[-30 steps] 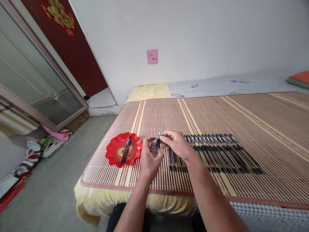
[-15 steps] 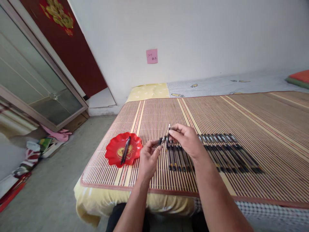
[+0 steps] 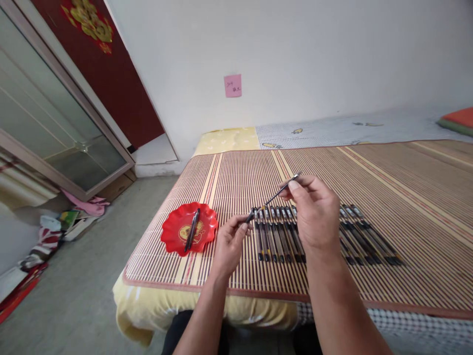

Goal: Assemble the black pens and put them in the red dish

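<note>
A slim dark pen with a silvery upper end is pinched in my right hand. It slants down to the left, and its yellowish lower tip comes close to my left hand. Between the left thumb and fingers sits a short black pen piece; whether it touches the pen's tip I cannot tell. Under and beside my right hand lies a row of clear-barrelled pens with black ends, partly hidden by that hand and forearm. Two black pens rest in a red scalloped plate to the left.
A striped bamboo mat covers the bed, over a yellow and checked sheet. Behind stands a white wall with a pink note. Folded cloth lies at the far right. On the floor at left are scattered items.
My right hand has moved right and slightly up, and its pen has turned from near upright to a slant. My left hand has stayed almost in place.
</note>
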`<state>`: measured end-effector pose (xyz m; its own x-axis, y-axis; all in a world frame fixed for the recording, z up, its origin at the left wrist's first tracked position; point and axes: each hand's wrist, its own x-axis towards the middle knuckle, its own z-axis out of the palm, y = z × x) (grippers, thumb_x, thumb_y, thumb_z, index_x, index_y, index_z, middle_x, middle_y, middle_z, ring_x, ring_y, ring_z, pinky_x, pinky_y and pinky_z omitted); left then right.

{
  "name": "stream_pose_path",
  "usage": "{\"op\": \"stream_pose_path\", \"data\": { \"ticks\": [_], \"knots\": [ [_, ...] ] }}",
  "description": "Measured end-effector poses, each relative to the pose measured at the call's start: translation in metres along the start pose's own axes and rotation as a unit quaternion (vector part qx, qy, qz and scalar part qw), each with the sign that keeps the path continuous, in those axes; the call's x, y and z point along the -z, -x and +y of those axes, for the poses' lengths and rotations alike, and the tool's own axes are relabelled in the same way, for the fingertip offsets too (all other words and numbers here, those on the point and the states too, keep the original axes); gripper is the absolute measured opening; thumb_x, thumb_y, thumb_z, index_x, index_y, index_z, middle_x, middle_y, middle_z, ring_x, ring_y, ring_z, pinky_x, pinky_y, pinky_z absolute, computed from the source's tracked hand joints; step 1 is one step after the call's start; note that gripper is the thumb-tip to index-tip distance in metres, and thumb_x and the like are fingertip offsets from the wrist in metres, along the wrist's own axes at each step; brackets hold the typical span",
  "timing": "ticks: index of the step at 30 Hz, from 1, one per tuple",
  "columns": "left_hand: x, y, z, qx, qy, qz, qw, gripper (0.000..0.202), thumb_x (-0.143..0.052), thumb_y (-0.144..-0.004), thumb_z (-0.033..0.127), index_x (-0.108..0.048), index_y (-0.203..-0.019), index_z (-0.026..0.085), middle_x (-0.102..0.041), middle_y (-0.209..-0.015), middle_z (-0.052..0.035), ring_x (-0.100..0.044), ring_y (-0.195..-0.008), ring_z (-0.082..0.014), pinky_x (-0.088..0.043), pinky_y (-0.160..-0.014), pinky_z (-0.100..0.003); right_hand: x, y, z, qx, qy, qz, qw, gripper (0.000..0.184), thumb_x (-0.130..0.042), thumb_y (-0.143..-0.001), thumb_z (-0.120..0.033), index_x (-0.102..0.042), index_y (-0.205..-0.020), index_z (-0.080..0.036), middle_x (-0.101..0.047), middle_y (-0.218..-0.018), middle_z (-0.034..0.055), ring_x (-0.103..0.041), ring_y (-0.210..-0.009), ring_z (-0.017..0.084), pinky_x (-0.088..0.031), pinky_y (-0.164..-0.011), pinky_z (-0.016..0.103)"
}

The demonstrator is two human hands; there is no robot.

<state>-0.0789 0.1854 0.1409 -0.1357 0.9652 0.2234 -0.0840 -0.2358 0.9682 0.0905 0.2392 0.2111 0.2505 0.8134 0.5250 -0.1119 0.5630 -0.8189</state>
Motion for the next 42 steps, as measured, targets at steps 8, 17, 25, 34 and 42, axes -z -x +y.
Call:
{"op": "stream_pose_path", "data": {
  "ticks": [8,17,25,34,42],
  "knots": [
    [-0.003,0.001,0.006,0.002,0.045,-0.028,0.999,0.020,-0.072,-0.089,0.034,-0.074,-0.102,0.019,-0.073,-0.085,-0.0034,-0.065,-0.077,-0.0154,-0.055,-0.075,-0.030,-0.001,0.000,-0.002,0.004,0.031,-0.019,0.999,0.012,-0.065,-0.094,-0.033,-0.066,-0.093,-0.022,-0.075,-0.088,0.0037,-0.072,-0.077,0.017,-0.062,-0.075,0.034],
    [-0.003,0.002,0.012,0.012,0.042,-0.034,0.998,0.019,-0.071,-0.089,0.032,-0.075,-0.103,0.019,-0.073,-0.086,-0.0040,-0.067,-0.080,-0.0160,-0.056,-0.077,-0.030,-0.001,0.001,-0.005,-0.008,0.022,-0.032,0.999,0.010,-0.066,-0.093,-0.031,-0.067,-0.093,-0.021,-0.074,-0.087,0.0035,-0.071,-0.077,0.017,-0.063,-0.074,0.035],
    [-0.004,0.003,0.011,0.014,0.052,-0.042,0.998,0.018,-0.071,-0.089,0.031,-0.076,-0.103,0.021,-0.074,-0.086,-0.0039,-0.066,-0.078,-0.0150,-0.055,-0.076,-0.029,-0.001,0.001,-0.011,-0.008,0.033,-0.036,0.999,0.008,-0.066,-0.093,-0.029,-0.068,-0.091,-0.021,-0.073,-0.083,0.0024,-0.070,-0.074,0.016,-0.063,-0.073,0.033],
    [-0.006,0.005,0.015,0.035,0.072,-0.048,0.996,0.023,-0.073,-0.090,0.033,-0.075,-0.107,0.019,-0.073,-0.084,-0.0035,-0.061,-0.069,-0.0114,-0.051,-0.067,-0.024,-0.001,0.005,-0.011,-0.033,0.038,-0.120,0.992,0.011,-0.069,-0.092,-0.032,-0.068,-0.092,-0.022,-0.070,-0.081,0.0013,-0.069,-0.072,0.015,-0.061,-0.070,0.031],
    [-0.008,0.006,0.017,0.042,0.115,-0.076,0.990,0.026,-0.073,-0.091,0.037,-0.073,-0.107,0.017,-0.073,-0.081,-0.0026,-0.058,-0.061,-0.0084,-0.046,-0.059,-0.021,0.001,0.002,-0.008,-0.055,0.025,-0.169,0.984,0.010,-0.069,-0.091,-0.030,-0.068,-0.089,-0.021,-0.069,-0.078,0.0006,-0.069,-0.071,0.015,-0.058,-0.068,0.028]
  ]
}}
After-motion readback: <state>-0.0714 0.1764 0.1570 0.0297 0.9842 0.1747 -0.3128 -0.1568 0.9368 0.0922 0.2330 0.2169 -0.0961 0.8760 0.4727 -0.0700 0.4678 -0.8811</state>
